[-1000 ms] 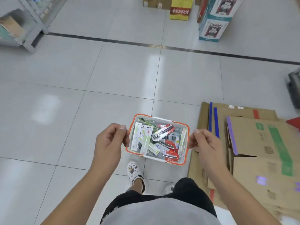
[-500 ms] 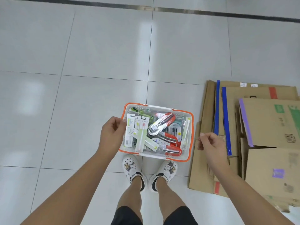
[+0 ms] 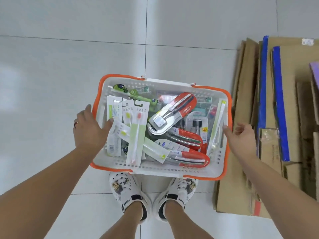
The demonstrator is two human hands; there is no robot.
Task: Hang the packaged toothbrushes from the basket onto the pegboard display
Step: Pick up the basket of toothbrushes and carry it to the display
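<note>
Pale tiled floor (image 3: 51,83), with flattened cardboard (image 3: 250,118) stacked at right and two white shoes (image 3: 127,190) below. A white, orange-rimmed basket (image 3: 162,171) sits on the floor just ahead of the shoes, holding a jumble of packaged toothbrushes (image 3: 136,133), among them three red-backed packs (image 3: 183,107); the full count cannot be told. The left hand (image 3: 89,128) rests over the left rim, fingers relaxed, thumb inside; the right hand (image 3: 241,137) hovers by the right rim, fingers loosely apart, gripping nothing.

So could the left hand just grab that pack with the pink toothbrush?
Probably yes. The left hand is open over the basket edge, right beside the pink toothbrush pack, which lies on top of the pile with nothing covering it.
</note>
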